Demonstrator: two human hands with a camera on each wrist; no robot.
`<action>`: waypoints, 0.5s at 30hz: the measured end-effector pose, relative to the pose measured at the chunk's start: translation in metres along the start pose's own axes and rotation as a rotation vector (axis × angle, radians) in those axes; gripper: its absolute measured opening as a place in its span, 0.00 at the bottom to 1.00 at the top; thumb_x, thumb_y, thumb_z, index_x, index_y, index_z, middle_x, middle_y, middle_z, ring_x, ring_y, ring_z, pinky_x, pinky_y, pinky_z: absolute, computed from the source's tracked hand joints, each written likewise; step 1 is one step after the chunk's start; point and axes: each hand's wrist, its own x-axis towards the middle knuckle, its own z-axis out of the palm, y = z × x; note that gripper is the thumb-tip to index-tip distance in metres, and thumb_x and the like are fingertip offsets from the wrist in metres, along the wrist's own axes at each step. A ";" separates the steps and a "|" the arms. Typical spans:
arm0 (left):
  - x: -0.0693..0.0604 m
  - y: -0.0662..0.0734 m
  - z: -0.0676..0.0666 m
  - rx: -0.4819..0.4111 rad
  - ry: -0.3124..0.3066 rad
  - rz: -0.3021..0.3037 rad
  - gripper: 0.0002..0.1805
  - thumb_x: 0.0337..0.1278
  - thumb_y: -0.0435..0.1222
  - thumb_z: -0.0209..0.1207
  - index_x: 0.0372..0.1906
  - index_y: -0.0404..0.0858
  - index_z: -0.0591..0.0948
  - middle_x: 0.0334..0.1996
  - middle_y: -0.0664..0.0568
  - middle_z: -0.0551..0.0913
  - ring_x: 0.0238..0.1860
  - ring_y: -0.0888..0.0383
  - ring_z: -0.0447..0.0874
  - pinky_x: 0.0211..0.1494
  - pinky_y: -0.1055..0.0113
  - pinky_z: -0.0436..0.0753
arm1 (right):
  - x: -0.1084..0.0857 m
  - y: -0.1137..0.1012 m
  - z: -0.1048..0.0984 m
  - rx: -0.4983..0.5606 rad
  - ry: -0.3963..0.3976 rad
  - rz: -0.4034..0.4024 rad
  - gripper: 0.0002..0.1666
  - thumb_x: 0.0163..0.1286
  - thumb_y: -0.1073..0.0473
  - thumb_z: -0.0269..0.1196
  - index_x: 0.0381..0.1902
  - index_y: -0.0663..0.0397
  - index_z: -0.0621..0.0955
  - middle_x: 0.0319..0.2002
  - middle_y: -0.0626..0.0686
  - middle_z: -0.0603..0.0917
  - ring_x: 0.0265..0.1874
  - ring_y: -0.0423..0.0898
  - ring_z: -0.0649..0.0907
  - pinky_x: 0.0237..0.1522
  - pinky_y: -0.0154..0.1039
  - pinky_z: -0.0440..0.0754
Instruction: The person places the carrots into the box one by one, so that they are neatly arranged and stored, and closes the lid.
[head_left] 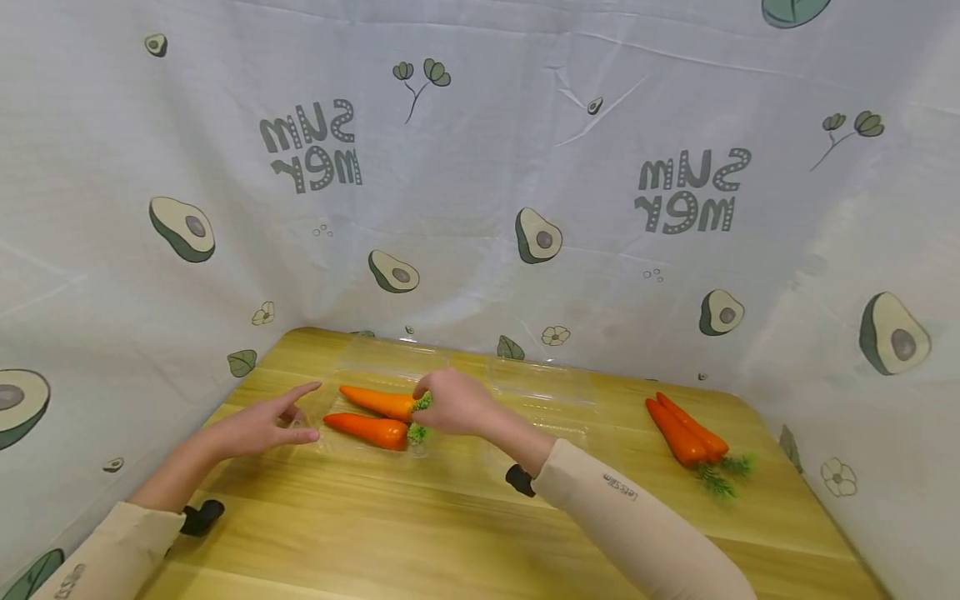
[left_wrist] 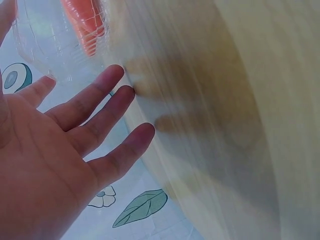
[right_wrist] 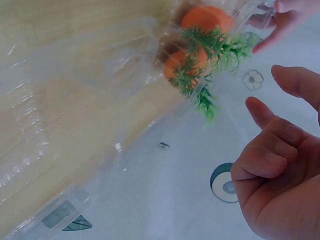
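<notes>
Two orange carrots with green tops, an upper one (head_left: 378,402) and a lower one (head_left: 367,431), lie side by side in a clear plastic container (head_left: 393,357) whose lid is folded back. At the container's left edge is the left hand (head_left: 262,427), its fingers spread and holding nothing; in the left wrist view this hand (left_wrist: 75,135) has its palm exposed. The right hand (head_left: 453,404) is over the leafy ends. In the right wrist view, the right hand (right_wrist: 285,160) has thumb and forefinger apart with nothing between them, other fingers bent, near the green leaves (right_wrist: 215,47).
Another clear container (head_left: 540,382), lid folded back, stands to the right, partly behind the right forearm. Two more carrots (head_left: 678,433) lie at the right side of the wooden table (head_left: 420,533). A printed curtain (head_left: 465,167) surrounds the table's back and sides.
</notes>
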 end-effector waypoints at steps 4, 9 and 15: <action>-0.002 0.001 0.000 0.008 0.000 0.010 0.50 0.65 0.52 0.63 0.80 0.35 0.51 0.51 0.44 0.82 0.54 0.45 0.79 0.49 0.53 0.79 | -0.007 0.008 -0.003 0.042 0.021 0.012 0.20 0.66 0.50 0.68 0.53 0.51 0.87 0.49 0.51 0.88 0.31 0.42 0.82 0.33 0.36 0.78; -0.002 0.002 0.000 0.016 0.003 0.002 0.49 0.66 0.52 0.62 0.80 0.36 0.51 0.52 0.43 0.82 0.56 0.42 0.78 0.51 0.52 0.79 | -0.015 0.020 -0.006 0.066 0.042 0.009 0.20 0.67 0.51 0.68 0.53 0.52 0.86 0.28 0.47 0.82 0.23 0.41 0.72 0.26 0.34 0.69; -0.003 0.002 0.000 0.037 0.010 0.008 0.50 0.65 0.53 0.63 0.80 0.36 0.51 0.51 0.45 0.81 0.53 0.46 0.79 0.50 0.53 0.78 | -0.029 0.034 -0.013 0.129 0.071 0.027 0.19 0.66 0.53 0.68 0.53 0.54 0.87 0.20 0.45 0.74 0.20 0.41 0.69 0.23 0.35 0.63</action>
